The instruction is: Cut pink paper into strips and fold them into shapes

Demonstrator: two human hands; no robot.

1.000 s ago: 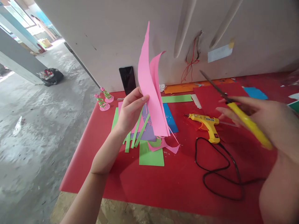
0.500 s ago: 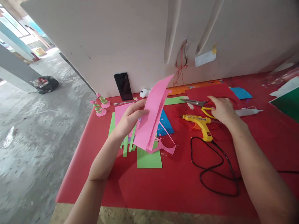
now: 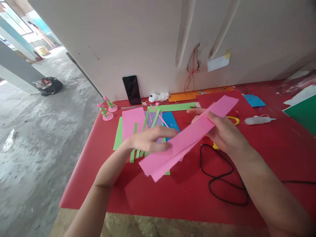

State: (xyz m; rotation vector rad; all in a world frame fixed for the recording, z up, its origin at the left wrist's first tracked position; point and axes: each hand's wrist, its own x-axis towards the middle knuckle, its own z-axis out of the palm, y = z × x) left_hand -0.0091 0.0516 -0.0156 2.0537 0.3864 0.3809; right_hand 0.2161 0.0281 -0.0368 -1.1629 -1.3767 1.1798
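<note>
A long folded piece of pink paper (image 3: pixel 191 133) slants across the middle, above the red tabletop (image 3: pixel 197 194). My right hand (image 3: pixel 222 131) grips its upper part, thumb on top and fingers beneath. At the lower part, my left hand (image 3: pixel 150 140) has its thumb on the paper and its index finger by the upper edge. Behind my right hand, a yellow glue gun (image 3: pixel 216 146) is mostly hidden. Yellow scissors handles (image 3: pixel 234 121) show just beyond that hand. Under and beside my left hand lie green strips (image 3: pixel 135 131), a pink sheet (image 3: pixel 132 120) and a blue sheet (image 3: pixel 172 121).
A phone (image 3: pixel 132 89) leans on the pale back panel. Two small pink-and-green paper ornaments (image 3: pixel 106 113) stand at the left edge. A glue bottle (image 3: pixel 258 120) lies right. The black cord (image 3: pixel 222 197) loops in front. A green sheet (image 3: pixel 303 112) lies far right.
My right hand has come left from the scissors and taken hold of the pink paper. The paper has tilted from steep to slanting, its upper end now to the right.
</note>
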